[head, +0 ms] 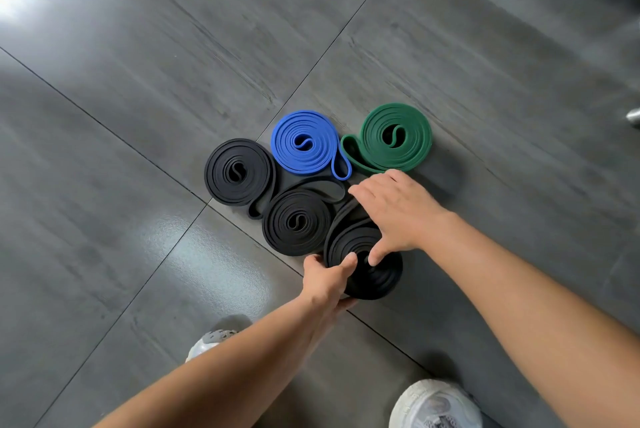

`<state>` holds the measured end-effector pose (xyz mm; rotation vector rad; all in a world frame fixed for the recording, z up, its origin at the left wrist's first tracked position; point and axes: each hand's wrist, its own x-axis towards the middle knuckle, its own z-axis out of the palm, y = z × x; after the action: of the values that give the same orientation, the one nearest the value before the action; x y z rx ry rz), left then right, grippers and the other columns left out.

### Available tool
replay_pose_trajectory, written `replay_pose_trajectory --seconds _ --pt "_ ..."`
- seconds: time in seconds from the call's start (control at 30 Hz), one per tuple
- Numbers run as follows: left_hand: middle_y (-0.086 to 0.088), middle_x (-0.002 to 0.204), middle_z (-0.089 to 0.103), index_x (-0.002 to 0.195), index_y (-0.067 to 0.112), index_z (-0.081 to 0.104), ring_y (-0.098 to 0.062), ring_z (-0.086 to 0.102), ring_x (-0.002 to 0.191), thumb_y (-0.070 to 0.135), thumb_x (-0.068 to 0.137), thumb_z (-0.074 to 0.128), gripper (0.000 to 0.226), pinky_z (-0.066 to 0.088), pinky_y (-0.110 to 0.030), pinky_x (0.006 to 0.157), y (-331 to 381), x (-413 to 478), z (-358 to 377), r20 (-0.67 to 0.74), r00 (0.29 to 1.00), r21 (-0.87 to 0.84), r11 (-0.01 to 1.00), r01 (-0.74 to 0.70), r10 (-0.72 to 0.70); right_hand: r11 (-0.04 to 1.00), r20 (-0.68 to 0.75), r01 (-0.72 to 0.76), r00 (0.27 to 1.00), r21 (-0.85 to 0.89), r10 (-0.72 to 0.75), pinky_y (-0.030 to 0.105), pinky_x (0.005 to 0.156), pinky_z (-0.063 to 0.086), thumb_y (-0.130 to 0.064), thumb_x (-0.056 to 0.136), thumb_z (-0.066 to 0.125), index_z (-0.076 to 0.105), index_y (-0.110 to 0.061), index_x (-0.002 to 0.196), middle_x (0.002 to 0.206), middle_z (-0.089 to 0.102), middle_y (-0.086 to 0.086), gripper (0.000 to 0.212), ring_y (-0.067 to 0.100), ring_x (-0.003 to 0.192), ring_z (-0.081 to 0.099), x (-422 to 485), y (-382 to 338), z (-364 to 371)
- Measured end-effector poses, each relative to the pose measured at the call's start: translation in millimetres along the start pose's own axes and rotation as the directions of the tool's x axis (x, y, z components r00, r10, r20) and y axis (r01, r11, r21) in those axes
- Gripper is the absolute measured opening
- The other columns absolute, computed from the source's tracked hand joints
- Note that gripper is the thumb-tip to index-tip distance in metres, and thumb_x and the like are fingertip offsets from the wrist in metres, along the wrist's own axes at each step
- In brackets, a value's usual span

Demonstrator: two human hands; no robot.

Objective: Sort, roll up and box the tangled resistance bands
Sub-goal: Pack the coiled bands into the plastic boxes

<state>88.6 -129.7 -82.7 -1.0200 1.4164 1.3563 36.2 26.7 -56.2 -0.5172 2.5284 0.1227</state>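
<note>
Both hands were on the nearest black coil (379, 283), which lay flat on the floor.
The left hand (327, 277) curled its fingers round the rim at 8 o'clock, while the right hand (398, 209), fingers spread straight, pressed its thumb near the centre. The loose end ran toward 12 o'clock, toward the blue coil (304, 141). The rubber looked soft and springy, likely to unwind unless pinched across the rim.

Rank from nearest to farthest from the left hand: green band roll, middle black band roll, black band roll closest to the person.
1. The black band roll closest to the person: the left hand grips its near-left edge.
2. The middle black band roll: just beyond the hand, slightly left.
3. The green band roll: far right of the cluster.
</note>
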Motion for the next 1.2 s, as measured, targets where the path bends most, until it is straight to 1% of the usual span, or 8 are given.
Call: replay_pose_trajectory --seconds 0.17,0.33,0.5,0.67,0.73,0.87,1.03,1.2 --pt "-0.010 0.126 0.053 0.121 0.014 0.047 -0.028 0.059 0.107 0.025 0.085 0.066 0.042 0.057 -0.042 0.076 -5.8 0.1 3.8 -0.061 0.993 0.059 0.994 -0.093 0.097 0.993 0.078 -0.038 0.997 0.114 0.029 0.034 0.092 0.034 -0.083 0.056 0.057 0.058 -0.016 0.111 0.114 0.049 0.001 0.088 0.022 0.107 0.044 -4.3 5.5 10.4" --pt "-0.011 0.132 0.047 0.131 0.022 0.045 -0.028 0.052 0.117 0.023 0.087 0.060 0.047 0.051 -0.048 0.092 -14.1 -0.9 5.4 -0.069 0.981 0.126 0.977 -0.174 0.183 0.954 0.169 -0.119 0.983 0.274 0.074 0.038 0.096 0.036 -0.080 0.055 0.061 0.049 -0.019 0.114 0.114 0.054 0.000 0.086 0.023 0.108 0.052 -1.6 7.9 18.8" --pt "-0.008 0.118 0.059 0.130 0.016 0.046 -0.027 0.060 0.107 0.016 0.086 0.062 0.046 0.054 -0.050 0.085 -14.9 1.2 0.1 -0.057 0.976 0.076 0.976 -0.205 0.209 0.610 0.321 -0.398 0.917 0.685 0.238 0.037 0.090 0.043 -0.069 0.052 0.068 0.043 -0.031 0.127 0.115 0.047 -0.006 0.088 0.021 0.115 0.047 -16.6 -4.1 41.6" --pt "-0.011 0.122 0.055 0.135 0.017 0.042 -0.024 0.061 0.106 0.017 0.085 0.065 0.054 0.052 -0.048 0.090 -7.7 -14.4 -5.4 -0.059 0.950 0.142 0.945 -0.295 0.306 0.445 0.295 -0.431 0.892 0.785 0.343 0.028 0.083 0.042 -0.066 0.049 0.072 0.056 -0.036 0.116 0.103 0.050 -0.011 0.076 0.015 0.104 0.052 -27.2 -7.0 40.3" --pt "-0.009 0.113 0.062 0.128 0.019 0.047 -0.018 0.065 0.095 0.016 0.086 0.064 0.045 0.058 -0.043 0.077 0.7 -26.0 -14.4 -0.019 0.941 0.133 0.934 -0.332 0.338 0.403 0.266 -0.419 0.885 0.813 0.383 0.028 0.081 0.044 -0.072 0.043 0.067 0.060 -0.038 0.109 0.103 0.055 -0.011 0.075 0.013 0.100 0.055 -33.4 -13.2 29.4" --pt "-0.002 0.106 0.065 0.118 0.024 0.055 -0.015 0.067 0.092 0.017 0.086 0.065 0.035 0.054 -0.026 0.056 10.8 -53.7 -45.5 0.011 0.918 0.111 0.912 -0.395 0.396 0.420 0.197 -0.355 0.906 0.835 0.375 0.026 0.077 0.044 -0.072 0.041 0.066 0.061 -0.038 0.104 0.099 0.057 -0.012 0.071 0.011 0.093 0.056 -33.9 -30.5 0.3" --pt "0.004 0.100 0.069 0.111 0.030 0.058 -0.014 0.068 0.090 0.018 0.087 0.064 0.027 0.052 -0.023 0.056 2.1 -65.8 -66.3 0.073 0.940 0.107 0.935 -0.339 0.332 0.505 0.230 -0.381 0.913 0.774 0.337 0.024 0.073 0.039 -0.073 0.043 0.065 0.059 -0.037 0.105 0.095 0.054 -0.014 0.072 0.011 0.089 0.054 -40.2 -46.6 -9.8" --pt "-0.012 0.112 0.063 0.118 0.018 0.051 -0.020 0.062 0.090 0.013 0.090 0.059 0.029 0.052 -0.032 0.060 -12.9 -55.9 -65.7 0.082 0.982 0.110 0.978 -0.177 0.169 0.537 0.346 -0.473 0.880 0.699 0.324 0.026 0.076 0.042 -0.068 0.050 0.068 0.060 -0.033 0.108 0.100 0.055 -0.009 0.068 0.015 0.095 0.055 -40.2 -64.7 1.6"
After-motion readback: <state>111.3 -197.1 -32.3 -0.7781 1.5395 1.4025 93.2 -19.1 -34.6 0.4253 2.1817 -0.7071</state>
